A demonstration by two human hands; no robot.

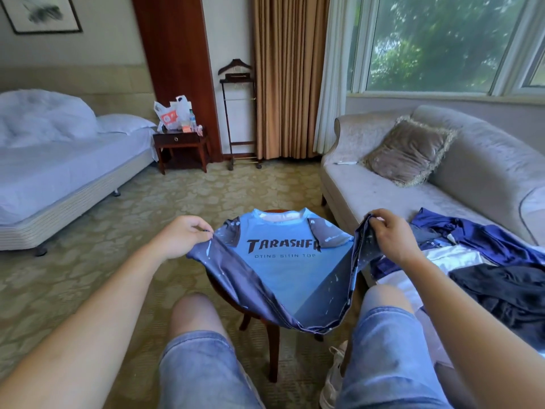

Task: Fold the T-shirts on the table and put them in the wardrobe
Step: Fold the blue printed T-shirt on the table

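Observation:
A light-blue T-shirt [283, 276] with dark grey-blue sleeves and black lettering lies spread face up over a small round wooden table [272, 349] between my knees. My left hand [184, 236] pinches the shirt's left edge and lifts it slightly. My right hand [389, 234] grips the right edge and holds it raised, so the fabric hangs in a fold. The right sleeve lies folded inward on the chest. The shirt covers the tabletop.
A pile of other clothes [483, 270], blue, white and black, lies on the grey sofa [383, 196] to my right. A bed [59, 172] stands at left, a nightstand [181, 150] with bags behind it. Patterned carpet [132, 231] surrounds the table. No wardrobe is in view.

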